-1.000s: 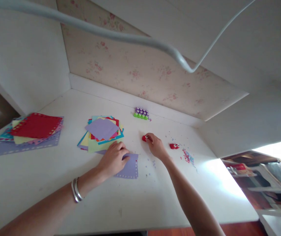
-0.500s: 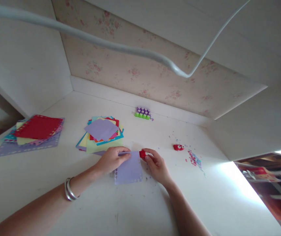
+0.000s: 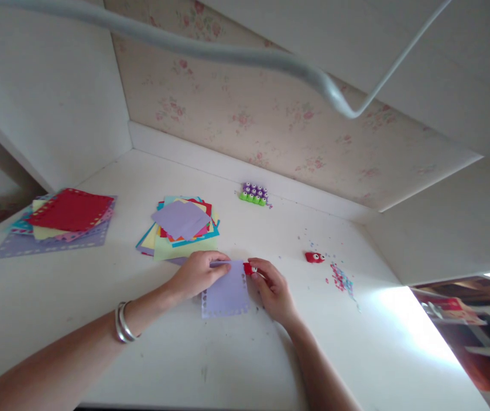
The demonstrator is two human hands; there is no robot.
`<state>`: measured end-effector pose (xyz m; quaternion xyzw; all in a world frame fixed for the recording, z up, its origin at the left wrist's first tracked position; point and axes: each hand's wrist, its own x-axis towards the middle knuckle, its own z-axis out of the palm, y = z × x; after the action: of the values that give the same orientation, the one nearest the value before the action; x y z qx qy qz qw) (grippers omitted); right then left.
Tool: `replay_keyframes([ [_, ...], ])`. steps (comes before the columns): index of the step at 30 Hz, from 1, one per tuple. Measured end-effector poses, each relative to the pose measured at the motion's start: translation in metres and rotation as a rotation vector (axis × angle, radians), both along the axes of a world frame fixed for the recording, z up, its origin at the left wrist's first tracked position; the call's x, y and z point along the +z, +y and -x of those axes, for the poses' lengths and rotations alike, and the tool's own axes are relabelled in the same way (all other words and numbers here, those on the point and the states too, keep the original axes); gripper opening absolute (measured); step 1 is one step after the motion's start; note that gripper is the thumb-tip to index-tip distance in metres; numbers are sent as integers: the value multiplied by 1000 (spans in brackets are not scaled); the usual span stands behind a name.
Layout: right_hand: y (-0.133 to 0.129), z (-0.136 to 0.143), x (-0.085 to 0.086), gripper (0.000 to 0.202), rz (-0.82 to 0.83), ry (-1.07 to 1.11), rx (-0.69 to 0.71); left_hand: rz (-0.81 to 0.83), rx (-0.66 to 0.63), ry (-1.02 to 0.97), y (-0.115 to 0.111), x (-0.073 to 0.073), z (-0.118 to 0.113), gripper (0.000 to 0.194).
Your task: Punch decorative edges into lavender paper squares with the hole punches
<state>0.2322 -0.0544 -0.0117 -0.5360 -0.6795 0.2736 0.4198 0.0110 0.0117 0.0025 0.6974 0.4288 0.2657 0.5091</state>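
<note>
My left hand (image 3: 204,273) pinches the top edge of a small lilac sheet of paper (image 3: 228,294) between thumb and fingers. Punched holes run along the sheet's left, bottom and right edges. At its upper right corner, my right hand (image 3: 272,288) is closed on a small red craft punch (image 3: 249,268) with white googly eyes. The punch sits against the paper's right edge; whether the paper is inside its slot cannot be made out. A second red punch (image 3: 314,257) with eyes lies on the desk to the right.
Coloured paper sheets are stacked (image 3: 184,221) behind my left hand. Farther left lies a pile of edge-punched sheets, a red one (image 3: 71,210) on top. Purple and green punches (image 3: 253,193) stand in rows near the wall. Red and blue confetti (image 3: 341,278) lies at right. A white cable (image 3: 228,52) hangs overhead.
The camera view has shifted slightly. More holes now show along the paper's right edge, below the red punch. Both hands keep their hold.
</note>
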Motion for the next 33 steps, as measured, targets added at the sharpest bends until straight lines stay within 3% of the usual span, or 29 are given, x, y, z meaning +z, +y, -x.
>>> replay_keyframes([
  [18,-4,1,3,30,-116,-143,72,-84,-10,88,-1,2,-1,24],
  [33,-4,4,4,26,-86,-106,-9,17,-23,72,0,5,1,26],
])
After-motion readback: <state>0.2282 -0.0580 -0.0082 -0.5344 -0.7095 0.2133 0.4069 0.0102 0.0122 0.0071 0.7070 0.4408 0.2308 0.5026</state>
